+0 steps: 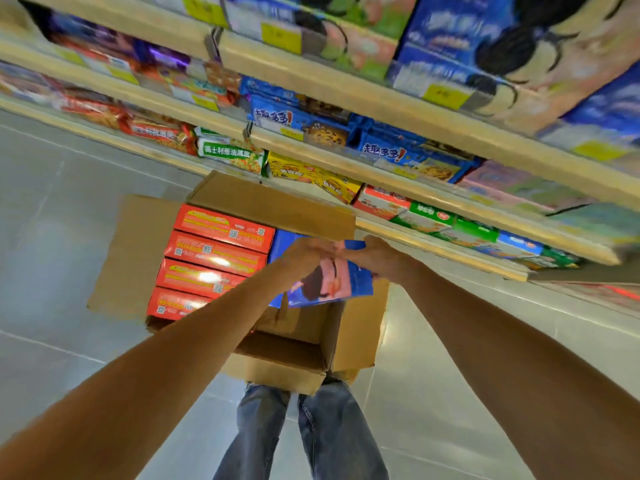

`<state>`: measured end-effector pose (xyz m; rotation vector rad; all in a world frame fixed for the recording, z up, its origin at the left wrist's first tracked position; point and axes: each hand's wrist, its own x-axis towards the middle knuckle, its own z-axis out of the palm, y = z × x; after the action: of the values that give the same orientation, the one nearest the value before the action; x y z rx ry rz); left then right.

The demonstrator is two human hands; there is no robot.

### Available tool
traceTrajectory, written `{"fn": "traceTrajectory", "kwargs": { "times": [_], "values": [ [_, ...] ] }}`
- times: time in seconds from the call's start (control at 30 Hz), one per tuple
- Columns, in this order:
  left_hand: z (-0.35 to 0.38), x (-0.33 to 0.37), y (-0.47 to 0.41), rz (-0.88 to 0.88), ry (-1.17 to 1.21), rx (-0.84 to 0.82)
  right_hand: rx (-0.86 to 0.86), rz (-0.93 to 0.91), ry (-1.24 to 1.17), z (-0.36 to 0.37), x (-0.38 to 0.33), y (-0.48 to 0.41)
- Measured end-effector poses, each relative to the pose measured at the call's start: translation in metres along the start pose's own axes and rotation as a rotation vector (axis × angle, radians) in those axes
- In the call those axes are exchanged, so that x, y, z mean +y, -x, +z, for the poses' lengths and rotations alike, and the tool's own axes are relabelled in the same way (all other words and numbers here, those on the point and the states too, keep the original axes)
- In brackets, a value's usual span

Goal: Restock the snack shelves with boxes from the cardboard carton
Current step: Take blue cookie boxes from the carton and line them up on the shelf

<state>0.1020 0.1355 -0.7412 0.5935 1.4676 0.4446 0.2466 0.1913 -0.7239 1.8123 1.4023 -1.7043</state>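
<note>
Two hands meet on one blue box [337, 282]. The left hand [306, 254] holds its top left edge. The right hand [379, 259] holds its top right corner. Both hands are wrapped on the box, but they are blurry, so each finger is hard to see. The box hangs down from the hands and leans a little. It has a pink and dark cookie picture on it.

The box is up over the open cardboard carton [360, 327], above the side near the shelves. That part of the carton shows its bare brown bottom. On the other side, four red boxes [214, 254] lie in a row, close together. A bit more blue shows just beside the red boxes, and I cannot tell if it is another box.

The carton sits on the gray floor [69, 237], with its flaps open. The snack shelves [346, 161] are just past it, full of bags and boxes. Blue jeans [311, 438] show below the carton.
</note>
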Motion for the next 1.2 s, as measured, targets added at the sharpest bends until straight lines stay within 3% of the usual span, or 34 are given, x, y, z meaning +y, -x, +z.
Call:
{"fn": "traceTrajectory", "kwargs": {
  "times": [0.17, 0.3, 0.5, 0.73, 1.03, 1.2],
  "values": [
    [-0.023, 0.092, 0.041, 0.183, -0.173, 0.068, -0.029, -0.172, 0.032, -0.053, -0.066, 0.076],
    [-0.038, 0.185, 0.111, 0.328, -0.438, -0.156, -0.001, -0.29, 0.096, -0.104, -0.122, 0.154],
    [-0.063, 0.295, 0.205, 0.442, -0.641, -0.205, 0.093, -0.423, 0.181, -0.174, -0.191, 0.29],
    [-0.067, 0.393, 0.328, 0.677, -0.625, -0.102, 0.193, -0.526, 0.19, -0.222, -0.246, 0.435],
    [-0.078, 0.483, 0.476, 1.002, -0.717, 0.08, 0.327, -0.692, 0.195, -0.232, -0.314, 0.607],
    [-0.082, 0.53, 0.545, 1.172, -0.823, 0.236, 0.513, -0.842, 0.193, -0.23, -0.339, 0.673]
  ]
}}
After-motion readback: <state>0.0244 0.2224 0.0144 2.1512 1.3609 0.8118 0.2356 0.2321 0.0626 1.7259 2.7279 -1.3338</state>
